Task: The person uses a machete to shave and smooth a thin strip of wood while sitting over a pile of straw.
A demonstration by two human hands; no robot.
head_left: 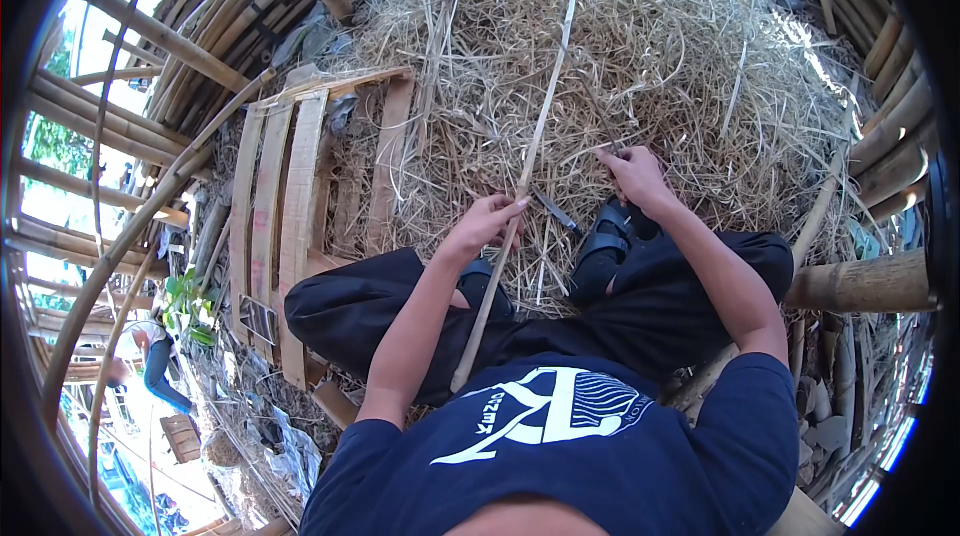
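A long, slim bamboo strip [546,106] runs from the straw at the top down across my lap, its lower end near my shirt. My left hand [488,224] is closed around it between my knees. To the right, my right hand [638,179] is closed, index finger and thumb together, beside a thin pale sliver and a dark, narrow stick-like piece; what it grips is too small to make out. A knife-like tool [557,213] with a dark handle lies between my hands, next to my sandalled foot [604,244].
Loose straw [660,56] covers the ground ahead. A wooden pallet [268,206] leans at my left, near bamboo rails [120,121]. A thick bamboo pole [862,282] juts in at the right. Another person [155,366] is beyond the rails at lower left.
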